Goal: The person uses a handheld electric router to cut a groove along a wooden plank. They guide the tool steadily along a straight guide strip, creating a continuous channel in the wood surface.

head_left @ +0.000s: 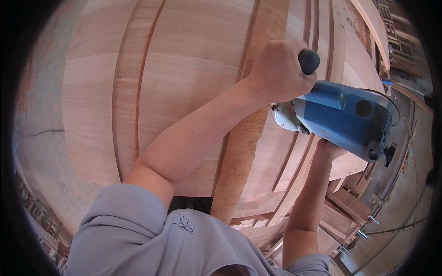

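Both of my hands are on a blue router [350, 117], which sits over strips of wood toward the right. My left hand [283, 69] is closed round one handle, whose dark rounded end pokes out past the fingers. On the near side of the blue body, my right hand [330, 149] reaches underneath; its fingers are mostly hidden by the housing. A pale rounded base part [285, 116] shows at the tool's left, and a black knob [390, 154] sticks out at its other end. The cutting end and its contact with the wood cannot be seen.
Large pale wooden panels [193, 87] with raised strips [244, 156] spread under my left arm. A dark cord [397, 108] runs from the router. Metal clamps [362, 234] and wooden pieces [345, 207] are at the lower right; stacked timber [405, 50] stands at the far right.
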A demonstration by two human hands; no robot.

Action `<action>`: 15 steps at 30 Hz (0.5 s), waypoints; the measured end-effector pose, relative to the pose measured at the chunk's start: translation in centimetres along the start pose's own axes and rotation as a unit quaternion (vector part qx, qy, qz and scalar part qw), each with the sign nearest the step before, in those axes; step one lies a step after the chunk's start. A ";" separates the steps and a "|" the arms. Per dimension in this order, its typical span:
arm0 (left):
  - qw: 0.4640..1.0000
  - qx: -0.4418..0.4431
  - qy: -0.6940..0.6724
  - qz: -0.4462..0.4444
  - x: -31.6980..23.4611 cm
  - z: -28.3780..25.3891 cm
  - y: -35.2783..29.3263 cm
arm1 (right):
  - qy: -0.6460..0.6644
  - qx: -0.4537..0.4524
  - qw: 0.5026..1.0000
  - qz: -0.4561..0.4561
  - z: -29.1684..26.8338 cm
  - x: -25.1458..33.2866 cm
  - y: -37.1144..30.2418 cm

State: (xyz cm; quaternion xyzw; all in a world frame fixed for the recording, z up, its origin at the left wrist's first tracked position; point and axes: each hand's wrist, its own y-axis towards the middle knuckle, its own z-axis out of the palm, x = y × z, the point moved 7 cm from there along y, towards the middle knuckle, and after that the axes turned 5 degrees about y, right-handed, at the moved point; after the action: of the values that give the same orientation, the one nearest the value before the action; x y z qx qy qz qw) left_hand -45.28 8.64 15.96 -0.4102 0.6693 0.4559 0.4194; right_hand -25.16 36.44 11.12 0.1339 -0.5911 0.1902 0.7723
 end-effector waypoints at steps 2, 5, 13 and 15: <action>1.000 0.001 0.005 0.004 -0.1 -0.1 0.1 | -0.005 0.009 1.000 -0.008 0.2 0.1 0.0; 0.999 0.027 0.009 -0.025 -0.2 -0.2 0.4 | -0.006 0.031 0.999 -0.022 0.5 0.4 -0.2; 0.998 0.047 0.010 -0.031 -0.4 -0.3 0.6 | -0.001 -0.013 1.000 0.028 2.7 1.3 -2.0; 1.000 0.025 0.013 0.000 -0.7 -0.5 0.5 | 0.014 0.028 0.999 0.014 2.7 1.4 -1.6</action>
State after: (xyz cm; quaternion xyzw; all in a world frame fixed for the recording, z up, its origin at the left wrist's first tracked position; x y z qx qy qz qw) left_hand -45.62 8.45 16.90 -0.4057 0.6858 0.4334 0.4210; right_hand -26.44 34.04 13.23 0.1441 -0.5764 0.2196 0.7738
